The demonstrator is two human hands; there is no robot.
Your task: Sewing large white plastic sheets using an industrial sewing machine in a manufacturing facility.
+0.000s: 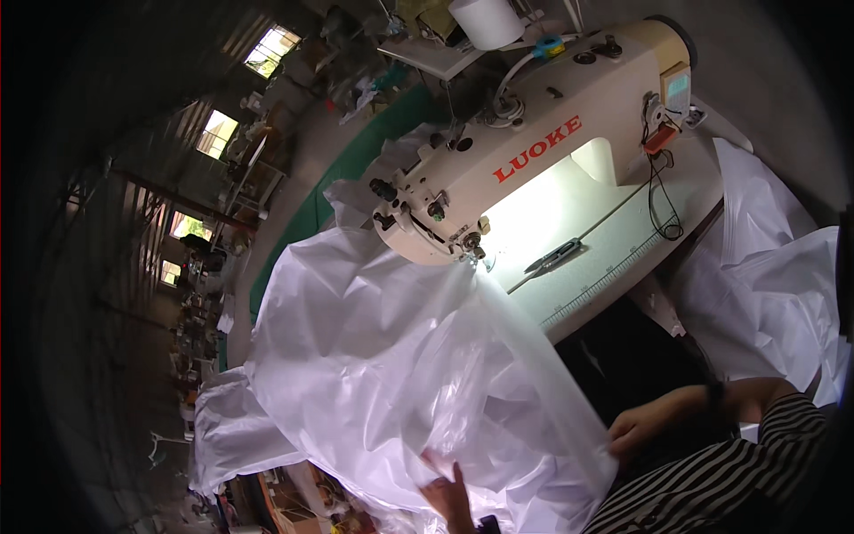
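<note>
A large sheet of thin, shiny white material (356,329) spreads in loose folds from under the needle end of a sewing machine (569,116) down toward me. My right hand (642,425) is closed on the sheet's right edge, near my striped sleeve. At the bottom, my left hand (447,497) rests against the sheet with thumb and fingers apart. Some of its fingertips are partly covered by the glossy folds. Thread snips (556,256) lie on the pale machine bed, beside the lit area under the arm.
More white sheeting (765,267) is heaped at the right. Behind the machine runs a green surface (311,205). A white thread cone (487,22) stands above it. A thin black cable (663,205) loops down at the machine's right end. Cluttered shelves and windows line the dim left side.
</note>
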